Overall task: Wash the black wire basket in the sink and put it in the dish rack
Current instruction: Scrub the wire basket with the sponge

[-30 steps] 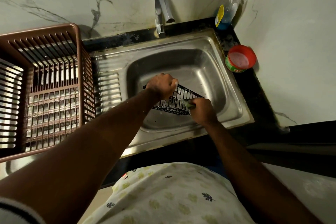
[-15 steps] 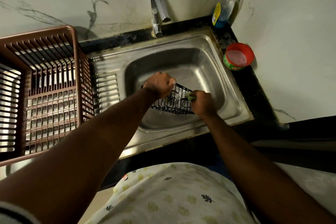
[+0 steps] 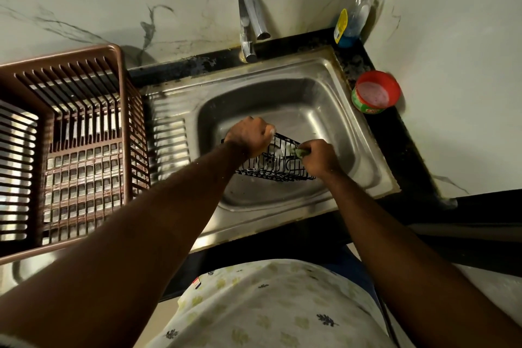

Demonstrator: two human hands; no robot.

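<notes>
The black wire basket (image 3: 272,164) sits tilted inside the steel sink (image 3: 324,110), over the basin's middle. My left hand (image 3: 250,135) grips its far left rim with curled fingers. My right hand (image 3: 317,157) holds a green scrub pad (image 3: 300,152) and presses it against the basket's right end. The brown plastic dish rack (image 3: 67,147) stands on the drainboard to the left of the sink, with nothing visible inside it.
A chrome tap (image 3: 251,20) rises behind the basin; no water stream shows. A dish-soap bottle (image 3: 353,14) stands in the back right corner. A red tub of cleaning paste (image 3: 374,92) sits on the black counter, right of the sink. Marble walls close in behind and right.
My right hand with the pad has shifted a little along the basket's right end. My left hand keeps its grip on the rim; the basket stays in the basin.
</notes>
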